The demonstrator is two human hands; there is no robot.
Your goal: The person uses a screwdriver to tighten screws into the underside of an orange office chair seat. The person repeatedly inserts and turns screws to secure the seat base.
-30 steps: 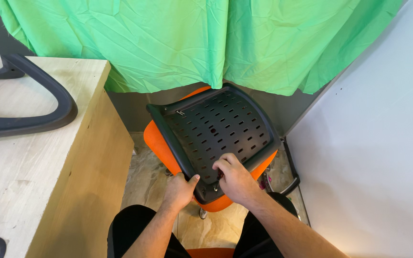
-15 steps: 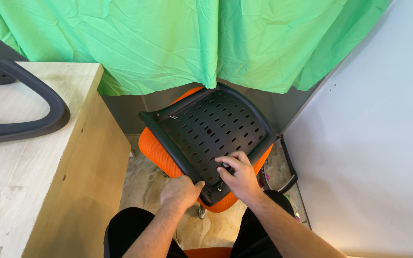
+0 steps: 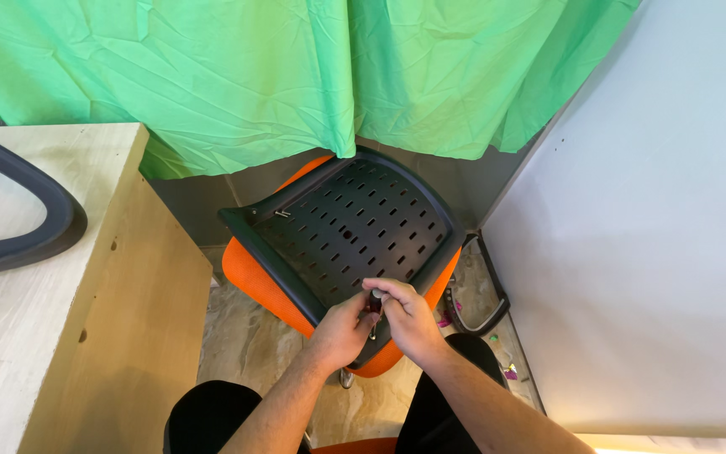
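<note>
Change at the near edge of the black perforated panel (image 3: 355, 231): a second ago lying apart, one flat on the rim and one spread over the slots; now drawn together over one spot. Left hand (image 3: 342, 329) curled nearly shut, thumb and fingertips pinching a small silver-tipped piece (image 3: 374, 296); right hand (image 3: 411, 318) closed over the same piece from the other side, knuckles up. Too small to tell whether a fastener or a short tool, with a hint of red just beneath the tip. Judged from that, no longer steadying or feeling over the panel but working on one point at its near rim, close above the knees. Panel itself tilted, resting on the orange cushion (image 3: 254, 273), hardly shifted since a second ago; small metal clip (image 3: 283, 214) near its far left corner. Packages, labels and signs: none in view. Nearest to it, only a few bright scraps (image 3: 446, 320), pink and green, scattered on the stone floor (image 3: 245, 336) to the right of the cushion, beside a black loop-shaped part (image 3: 491, 290) leaning at the white wall (image 3: 657, 252). Left, pale wooden table (image 3: 27, 328) carrying a grey curved armrest (image 3: 35, 240), well apart from both hands. Behind, green cloth (image 3: 254, 76) hanging plain and unmarked.
</note>
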